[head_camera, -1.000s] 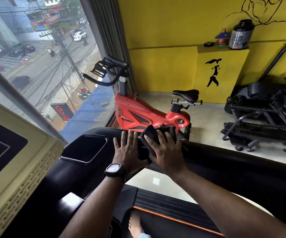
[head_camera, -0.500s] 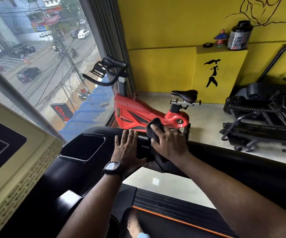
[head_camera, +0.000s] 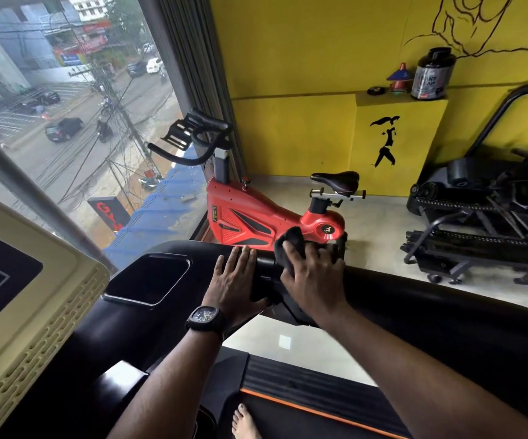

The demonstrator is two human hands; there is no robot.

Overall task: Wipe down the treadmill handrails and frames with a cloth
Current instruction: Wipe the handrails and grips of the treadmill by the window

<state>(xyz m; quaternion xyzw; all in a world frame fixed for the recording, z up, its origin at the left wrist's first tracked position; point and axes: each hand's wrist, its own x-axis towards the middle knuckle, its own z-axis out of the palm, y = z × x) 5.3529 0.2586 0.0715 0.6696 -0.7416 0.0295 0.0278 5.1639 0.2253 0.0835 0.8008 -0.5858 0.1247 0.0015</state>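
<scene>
Head view: most of the black cloth (head_camera: 289,245) is hidden under the right hand (head_camera: 315,282); only a bunched fold shows past the knuckles, so its shape cannot be told. That hand's fingers curl over the cloth and clamp it to the handrail (head_camera: 430,307), and their tips drop out of sight behind the rail. The left hand (head_camera: 233,278), with a watch (head_camera: 205,318) at the wrist, lies flat and relaxed on the rail just beside the cloth, fingers straight, gripping nothing. The cream console (head_camera: 34,299) is cut off at the left edge, a bare foot (head_camera: 244,423) at the bottom edge.

The thick black rail has its long axis across the view, from the tray (head_camera: 148,277) beside the console out to the right edge, where it is cut off. The cloth sits on top of it, near its middle.

Below lies the dark deck (head_camera: 303,388) with an orange stripe. Beyond the rail, on a pale floor, a red bike (head_camera: 250,220) stands against a window (head_camera: 66,115) over a street. The wall (head_camera: 303,58) is yellow, with a tub (head_camera: 434,74) on a ledge and a black machine (head_camera: 494,217) at the right.
</scene>
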